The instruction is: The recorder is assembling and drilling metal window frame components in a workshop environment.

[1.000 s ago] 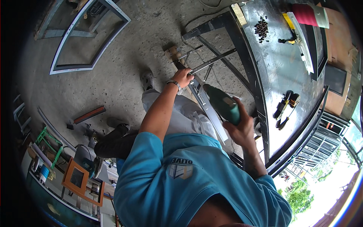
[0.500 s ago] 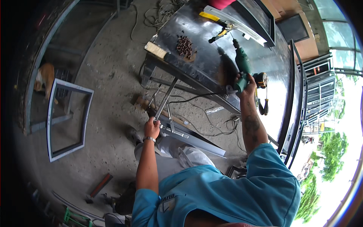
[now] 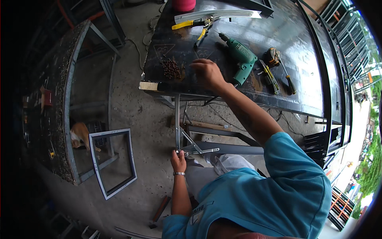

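Note:
My left hand [image 3: 179, 160] is closed on the corner of a grey metal frame [image 3: 242, 149], where a silver hinged stay arm [image 3: 193, 140] is attached. The frame lies across my lap, one bar rising toward the table edge. Over the black metal table [image 3: 290, 93], my right hand [image 3: 209, 73] hangs with fingers loosely bent and pointing left, seemingly holding nothing. Just left of it is a pile of small brown fasteners [image 3: 171, 69], too small to name exactly. A green power drill [image 3: 242, 55] lies to its right, not touched by the hand.
Yellow-handled pliers [image 3: 203, 35], silver metal strips [image 3: 223, 15], a utility knife [image 3: 270, 77], a screwdriver [image 3: 289, 81] and a tape measure [image 3: 272, 57] lie on the table. An empty rectangular frame [image 3: 133, 159] stands left on the floor, near a brown-and-white animal [image 3: 80, 135].
My right hand has let go of the drill, leaving it on the table, and moved left toward the fastener pile. The left hand keeps its hold on the frame. The view has turned.

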`<state>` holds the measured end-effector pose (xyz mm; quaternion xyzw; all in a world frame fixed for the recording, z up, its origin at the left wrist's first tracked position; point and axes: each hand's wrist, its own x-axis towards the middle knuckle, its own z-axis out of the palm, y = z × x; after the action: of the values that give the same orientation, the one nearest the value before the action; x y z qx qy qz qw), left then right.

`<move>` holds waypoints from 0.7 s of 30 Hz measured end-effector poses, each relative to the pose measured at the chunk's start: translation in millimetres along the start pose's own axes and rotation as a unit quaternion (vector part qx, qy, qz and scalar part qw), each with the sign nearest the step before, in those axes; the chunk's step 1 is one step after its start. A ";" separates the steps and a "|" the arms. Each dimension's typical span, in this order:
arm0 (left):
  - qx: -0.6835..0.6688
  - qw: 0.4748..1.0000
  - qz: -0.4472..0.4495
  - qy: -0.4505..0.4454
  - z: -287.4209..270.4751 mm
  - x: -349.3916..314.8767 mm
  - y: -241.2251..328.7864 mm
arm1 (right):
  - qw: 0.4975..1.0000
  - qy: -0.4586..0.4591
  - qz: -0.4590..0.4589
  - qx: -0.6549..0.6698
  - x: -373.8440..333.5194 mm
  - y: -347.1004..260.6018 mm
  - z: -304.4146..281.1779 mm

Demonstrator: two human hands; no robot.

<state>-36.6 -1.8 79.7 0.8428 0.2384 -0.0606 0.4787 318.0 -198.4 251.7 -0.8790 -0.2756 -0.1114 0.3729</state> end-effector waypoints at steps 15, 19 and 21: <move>-0.404 0.788 -0.406 0.225 -111.4 -152.9 -11.9 | 0.958 0.209 0.136 -0.139 -46.8 139.2 -163.3; -0.462 0.704 -0.486 0.235 -114.3 -177.9 30.7 | 0.846 0.318 0.420 -0.077 -101.8 209.2 -268.9; -0.439 0.715 -0.507 0.198 -110.9 -169.4 12.1 | 0.840 0.300 0.449 -0.052 -137.8 211.0 -306.6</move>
<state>-193.9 27.4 204.4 0.2834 0.7187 -0.0144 0.6347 327.3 -593.8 284.8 -0.8481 0.2806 -0.2044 0.4002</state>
